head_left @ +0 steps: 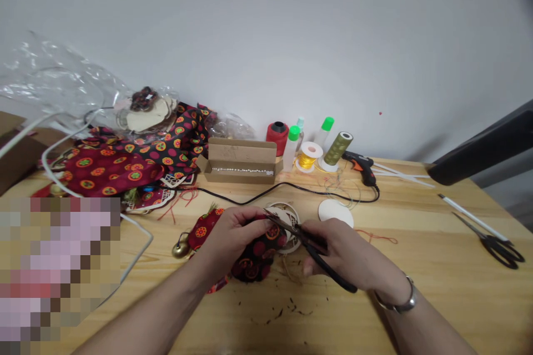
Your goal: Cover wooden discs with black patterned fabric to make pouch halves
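Note:
My left hand (233, 233) is closed round a small ornament of dark red patterned fabric (254, 260) with a pale wooden cut-out disc (287, 216) on it. A brass bell (180, 248) hangs from the ornament's left end. My right hand (341, 252) grips black-handled scissors (320, 260), whose blades point left at the fabric's edge beside my left fingers. Small thread and fabric clippings (287, 308) lie on the wooden table (437, 272) just in front of both hands. A metal bracelet sits on my right wrist.
A white disc (335, 212), open cardboard box (241, 163), thread spools (278, 136), green-capped bottles (291, 147) and a black glue gun (364, 169) with its cable stand behind. Patterned fabric (120, 163) and clear plastic bags pile at left. A second pair of scissors (495, 244) lies right.

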{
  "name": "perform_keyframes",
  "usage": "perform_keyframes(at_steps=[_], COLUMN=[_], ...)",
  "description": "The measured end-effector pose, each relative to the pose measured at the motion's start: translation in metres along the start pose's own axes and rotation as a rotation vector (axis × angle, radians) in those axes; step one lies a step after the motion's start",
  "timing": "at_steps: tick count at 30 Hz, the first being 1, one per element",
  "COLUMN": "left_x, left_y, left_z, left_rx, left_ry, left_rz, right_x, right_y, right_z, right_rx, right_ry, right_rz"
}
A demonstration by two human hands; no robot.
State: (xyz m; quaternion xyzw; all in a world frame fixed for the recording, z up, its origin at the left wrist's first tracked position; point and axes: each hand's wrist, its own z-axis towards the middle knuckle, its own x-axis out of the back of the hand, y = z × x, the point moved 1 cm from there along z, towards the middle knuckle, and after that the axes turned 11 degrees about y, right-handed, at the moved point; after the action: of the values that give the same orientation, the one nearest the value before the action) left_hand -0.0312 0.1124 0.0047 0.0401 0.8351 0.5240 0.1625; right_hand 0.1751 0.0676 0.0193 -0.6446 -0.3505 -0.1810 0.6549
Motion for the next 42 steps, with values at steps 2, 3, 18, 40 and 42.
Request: perform_keyframes(at_steps=[2,3,18,40,42], left_x=[0.000,0.000,0.000,-0.002,0.000], left_y=[0.000,-0.001,0.000,-0.011,-0.014], left_z=[0.000,0.000,0.000,0.009,0.008], left_rx=[-0.003,-0.005,-0.001,-0.266,-0.571], left_ry=[-0.005,-0.010,0.008,0.075,0.134], left_rz=[-0.012,-0.018,-0.041,0.163,0.463], right_x=[-0.001,-0.001,-0.002,-0.001,-0.002], right_y=[0.000,0.000,0.000,0.012,0.012], right_z=[0.000,0.000,0.001,0.009,0.009], right_rx=[-0.017,-0.025,-0.073,-0.069,-0.067], right_ry=[0.005,0.007,0.031,0.410,0.396], right_rz=[0.011,0.014,0.066,0.274,0.278])
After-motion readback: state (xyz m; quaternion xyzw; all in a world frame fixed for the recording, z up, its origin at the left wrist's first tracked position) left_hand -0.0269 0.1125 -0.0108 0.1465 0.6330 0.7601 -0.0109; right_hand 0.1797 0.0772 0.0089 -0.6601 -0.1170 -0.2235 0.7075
